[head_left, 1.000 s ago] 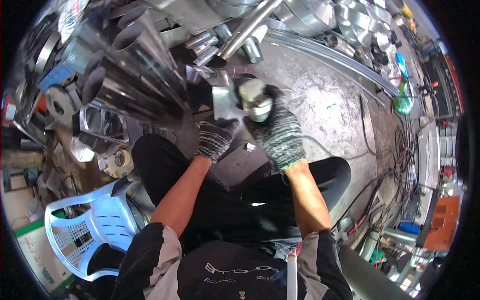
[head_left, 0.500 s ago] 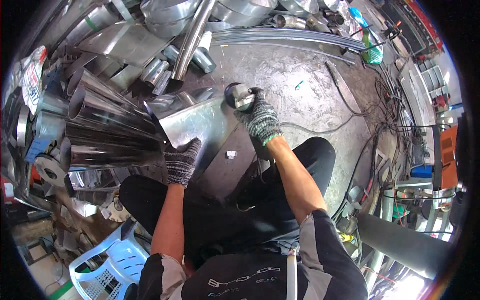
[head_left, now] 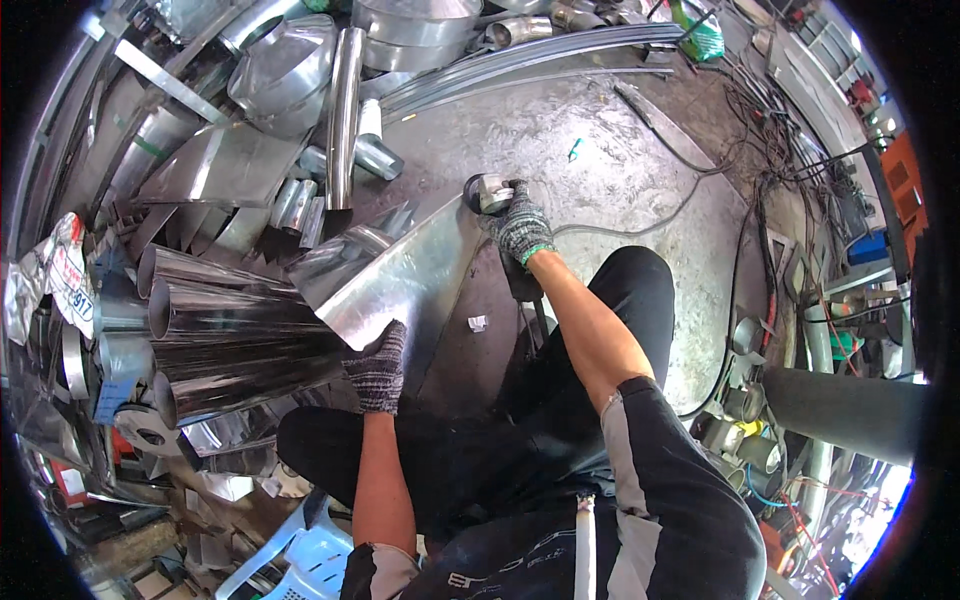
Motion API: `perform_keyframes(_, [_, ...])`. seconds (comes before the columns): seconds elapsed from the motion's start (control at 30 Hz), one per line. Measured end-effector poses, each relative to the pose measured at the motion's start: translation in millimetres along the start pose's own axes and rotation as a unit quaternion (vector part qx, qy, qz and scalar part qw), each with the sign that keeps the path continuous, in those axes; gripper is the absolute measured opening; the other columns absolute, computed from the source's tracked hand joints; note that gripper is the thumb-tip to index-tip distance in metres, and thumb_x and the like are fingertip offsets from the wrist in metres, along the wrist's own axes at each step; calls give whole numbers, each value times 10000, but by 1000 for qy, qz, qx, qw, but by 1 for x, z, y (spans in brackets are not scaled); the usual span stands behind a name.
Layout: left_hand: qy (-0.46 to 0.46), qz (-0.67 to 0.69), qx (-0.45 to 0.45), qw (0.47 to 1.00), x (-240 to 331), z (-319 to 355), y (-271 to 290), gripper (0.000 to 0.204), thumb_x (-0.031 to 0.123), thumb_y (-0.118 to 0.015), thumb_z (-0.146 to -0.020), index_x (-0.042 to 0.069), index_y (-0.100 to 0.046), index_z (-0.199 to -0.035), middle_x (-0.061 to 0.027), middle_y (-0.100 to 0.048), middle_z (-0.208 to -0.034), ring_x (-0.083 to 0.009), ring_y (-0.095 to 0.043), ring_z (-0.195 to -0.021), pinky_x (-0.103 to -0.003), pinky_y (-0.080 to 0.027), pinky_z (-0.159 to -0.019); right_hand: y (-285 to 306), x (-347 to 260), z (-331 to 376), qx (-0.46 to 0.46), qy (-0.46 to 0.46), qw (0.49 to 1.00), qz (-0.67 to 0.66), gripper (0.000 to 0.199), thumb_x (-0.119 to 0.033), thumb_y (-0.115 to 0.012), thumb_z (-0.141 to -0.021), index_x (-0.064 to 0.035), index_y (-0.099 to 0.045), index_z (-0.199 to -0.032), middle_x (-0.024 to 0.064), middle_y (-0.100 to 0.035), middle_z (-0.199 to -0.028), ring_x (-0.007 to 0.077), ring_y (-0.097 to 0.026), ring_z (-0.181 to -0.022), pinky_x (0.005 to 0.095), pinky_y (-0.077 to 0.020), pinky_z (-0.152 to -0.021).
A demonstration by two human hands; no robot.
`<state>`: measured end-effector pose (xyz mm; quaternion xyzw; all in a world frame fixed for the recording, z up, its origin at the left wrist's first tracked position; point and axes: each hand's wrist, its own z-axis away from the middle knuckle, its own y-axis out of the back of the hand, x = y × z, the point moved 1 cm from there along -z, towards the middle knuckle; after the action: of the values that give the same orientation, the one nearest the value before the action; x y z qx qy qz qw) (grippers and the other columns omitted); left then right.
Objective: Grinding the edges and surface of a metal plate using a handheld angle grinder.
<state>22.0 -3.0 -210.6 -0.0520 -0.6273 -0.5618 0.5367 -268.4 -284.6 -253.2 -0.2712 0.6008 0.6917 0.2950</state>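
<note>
A shiny sheet-metal duct piece (head_left: 400, 275) lies tilted on the floor in front of my knees. My left hand (head_left: 378, 368), in a dark knit glove, grips its near edge. My right hand (head_left: 520, 228), also gloved, holds an angle grinder (head_left: 488, 192) whose disc sits against the far top edge of the sheet. The grinder's cable (head_left: 640, 225) trails off to the right across the concrete floor.
A stack of polished round metal tubes (head_left: 230, 340) lies at my left. Metal cones, pipes and flat strips (head_left: 330, 90) crowd the far left and top. Tangled cables (head_left: 780, 200) and a grey pipe (head_left: 840, 410) are at the right. A light blue plastic chair (head_left: 300, 560) stands behind me.
The view has tilted and widened. My right hand with the grinder has stretched farther out to the sheet's far edge, and my left hand has slid down to its near edge.
</note>
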Motion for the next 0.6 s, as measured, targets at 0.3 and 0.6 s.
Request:
perform_keyframes(0.3, [13, 117, -31, 993, -14, -1, 6, 378, 325, -885, -1023, 20, -874, -1245, -101, -897, -1188, -203, -827, -1137, -367, -600, -1077, 20, -44, 25, -44, -42, 998, -11, 1007, -428, -969, -871, -91, -433, -1654, 258, -811, -1284, 453, -787, -1213, 526, -610, -1051])
perform_keyframes(0.6, [-11, 90, -20, 996, 25, 12, 10, 370, 191, -951, -952, -40, -807, -1203, -135, -868, -1187, -257, -817, -1103, -430, -615, -1033, 50, -87, 88, -70, 47, 996, -14, 939, -387, -935, -919, -121, -431, -1665, 296, -807, -1284, 511, -775, -1215, 568, -622, -1024])
